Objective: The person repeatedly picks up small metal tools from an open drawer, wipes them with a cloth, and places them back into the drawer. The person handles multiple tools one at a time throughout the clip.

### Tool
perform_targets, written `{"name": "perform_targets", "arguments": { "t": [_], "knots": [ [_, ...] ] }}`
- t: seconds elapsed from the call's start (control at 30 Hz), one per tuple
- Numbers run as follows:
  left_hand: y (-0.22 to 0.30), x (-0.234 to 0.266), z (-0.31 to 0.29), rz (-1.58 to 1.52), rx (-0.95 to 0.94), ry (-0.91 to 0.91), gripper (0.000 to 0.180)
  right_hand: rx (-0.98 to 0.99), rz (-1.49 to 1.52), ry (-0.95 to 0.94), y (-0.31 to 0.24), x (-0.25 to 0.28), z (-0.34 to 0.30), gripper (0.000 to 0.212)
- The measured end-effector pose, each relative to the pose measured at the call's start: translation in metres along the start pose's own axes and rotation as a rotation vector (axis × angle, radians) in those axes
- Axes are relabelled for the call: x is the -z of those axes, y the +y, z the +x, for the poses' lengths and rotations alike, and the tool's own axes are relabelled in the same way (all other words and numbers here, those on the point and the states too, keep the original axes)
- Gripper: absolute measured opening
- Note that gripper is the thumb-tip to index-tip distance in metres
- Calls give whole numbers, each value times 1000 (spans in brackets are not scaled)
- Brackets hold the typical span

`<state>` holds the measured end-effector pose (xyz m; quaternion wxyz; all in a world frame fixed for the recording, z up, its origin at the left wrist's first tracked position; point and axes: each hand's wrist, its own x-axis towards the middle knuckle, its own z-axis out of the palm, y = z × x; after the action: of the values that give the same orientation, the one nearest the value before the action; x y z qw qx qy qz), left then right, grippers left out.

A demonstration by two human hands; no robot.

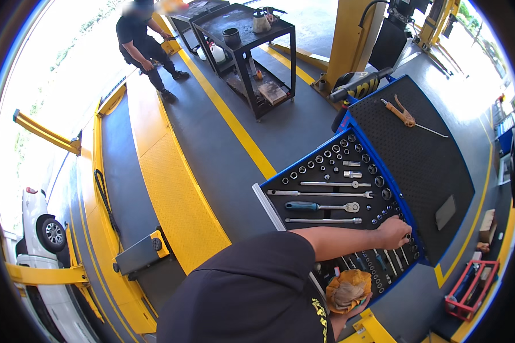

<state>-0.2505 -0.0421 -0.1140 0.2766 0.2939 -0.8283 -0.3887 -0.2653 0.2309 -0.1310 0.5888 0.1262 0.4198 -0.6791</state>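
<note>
My left arm stretches across the open tool drawer (280, 212), and my left hand (392, 231) is at its right side. Its fingers are closed on a small dark socket (408, 235) by the drawer's blue edge. Lower down, my right hand (357, 310) is closed around a crumpled orange rag (348, 290), which hides most of its fingers. Black foam in the drawer holds rows of sockets, a ratchet (326, 206) with a dark-teal grip, a long flex-head bar (335, 184) and an extension bar (323, 220). Wrenches and screwdrivers lie below my left forearm, partly covered.
An orange-handled blow gun (405, 116) and a grey flat piece (445, 212) lie on the cabinet's black top mat (423, 160). A black cart (243, 34), yellow lift ramp (166, 177) and red tool tray (472, 290) surround me. Another person (140, 43) stands at upper left.
</note>
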Motion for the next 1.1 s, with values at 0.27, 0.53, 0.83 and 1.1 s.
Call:
{"name": "perform_targets", "arguments": {
  "t": [0.27,0.53,0.83,1.1],
  "knots": [
    [51,62,-141,-308,-308,-137,25,71,85,22,-8,-67,-17,56],
    [34,108,-174,-201,-85,-181,23,-25,-274,-200,21,-73,3,50],
    [6,101,-203,-600,270,-1,27,167,-490,-229,40,-104,16,33],
    [12,109,-203,-347,303,52,39,270,-647,-143,45,-128,18,28]
  ]
}}
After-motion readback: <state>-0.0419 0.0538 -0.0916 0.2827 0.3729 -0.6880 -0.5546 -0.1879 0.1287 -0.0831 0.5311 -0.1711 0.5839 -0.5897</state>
